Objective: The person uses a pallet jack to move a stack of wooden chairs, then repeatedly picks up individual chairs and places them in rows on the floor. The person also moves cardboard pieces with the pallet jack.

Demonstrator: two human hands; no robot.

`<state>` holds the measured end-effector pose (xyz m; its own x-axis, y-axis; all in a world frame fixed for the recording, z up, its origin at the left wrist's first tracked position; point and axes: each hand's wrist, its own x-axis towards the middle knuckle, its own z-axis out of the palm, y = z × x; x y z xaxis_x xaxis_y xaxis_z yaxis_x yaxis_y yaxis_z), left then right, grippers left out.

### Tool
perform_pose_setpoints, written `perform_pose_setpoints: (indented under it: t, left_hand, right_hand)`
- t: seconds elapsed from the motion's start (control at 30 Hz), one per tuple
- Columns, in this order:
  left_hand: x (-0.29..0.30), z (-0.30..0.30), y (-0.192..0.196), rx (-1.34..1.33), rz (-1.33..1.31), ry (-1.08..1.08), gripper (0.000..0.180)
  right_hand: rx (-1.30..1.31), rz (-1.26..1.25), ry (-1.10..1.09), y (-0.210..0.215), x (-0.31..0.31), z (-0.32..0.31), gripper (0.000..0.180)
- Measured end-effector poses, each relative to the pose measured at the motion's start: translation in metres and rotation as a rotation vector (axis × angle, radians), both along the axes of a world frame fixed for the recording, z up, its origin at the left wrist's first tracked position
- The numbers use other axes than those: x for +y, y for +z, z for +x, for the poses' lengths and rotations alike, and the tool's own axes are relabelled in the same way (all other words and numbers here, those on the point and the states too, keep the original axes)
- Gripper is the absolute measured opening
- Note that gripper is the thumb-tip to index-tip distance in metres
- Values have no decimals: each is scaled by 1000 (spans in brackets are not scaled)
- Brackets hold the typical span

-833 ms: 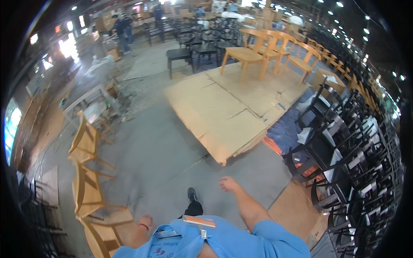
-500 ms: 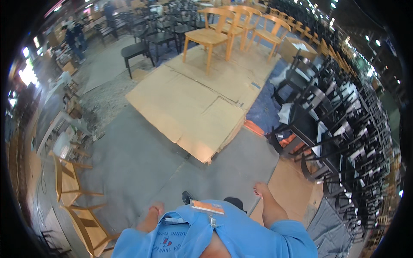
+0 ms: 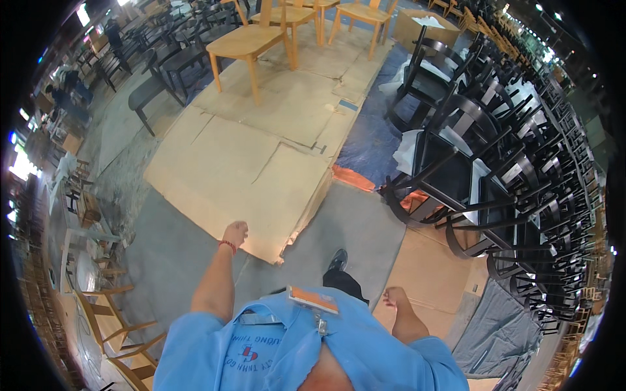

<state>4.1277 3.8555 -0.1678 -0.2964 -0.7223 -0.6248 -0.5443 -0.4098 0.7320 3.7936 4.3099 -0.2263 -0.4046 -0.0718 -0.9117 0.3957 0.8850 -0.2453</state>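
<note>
My left hand [image 3: 235,233], with a red bead bracelet at the wrist, is held out ahead of me with its fingers curled in. Nothing shows in it. In the picture it overlaps the near edge of a flattened cardboard sheet [image 3: 222,169], and I cannot make out any contact. Lower down on the right, my right hand [image 3: 393,297] hangs at my side over another brown cardboard sheet [image 3: 427,267]. Its fingers are loosely bent and a little apart, holding nothing. My shoe [image 3: 338,259] is on the grey floor between the hands.
Light wooden chairs [image 3: 246,42] stand on the far cardboard. Black chairs [image 3: 450,163] crowd the right side, beside a blue sheet [image 3: 372,140] and an open carton [image 3: 425,29]. More wooden chairs [image 3: 107,319] are at the lower left. Distant people [image 3: 68,91] appear at the upper left.
I have moved forward, so the cardboard and chairs are nearer. My left arm has swung forward and up from my side. One foot has stepped ahead on the right.
</note>
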Motion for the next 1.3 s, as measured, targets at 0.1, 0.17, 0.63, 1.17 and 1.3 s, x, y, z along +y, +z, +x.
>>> perform_pose_setpoints:
  t: [0.1,0.17,0.63,1.17,1.3]
  left_hand:
    - [11,-47,0,-456,-638,-1139,20]
    - [31,-68,-8,-533,-691,-1041,15]
    - [-102,-224,-70,-665,-111,-973,15]
    - [-285,-418,-26,-17,-21,418,25]
    - [-282,-434,-1,-280,83,447,33]
  right_hand:
    - [56,-140,-18,7,-46,-88,27]
    - [103,-215,-17,9,-74,-143,27]
    - [60,-471,393,35,-451,-366,21]
    - [-213,57,710,-10,-650,-542,13]
    - [63,-213,1027,-33,-854,-548,16]
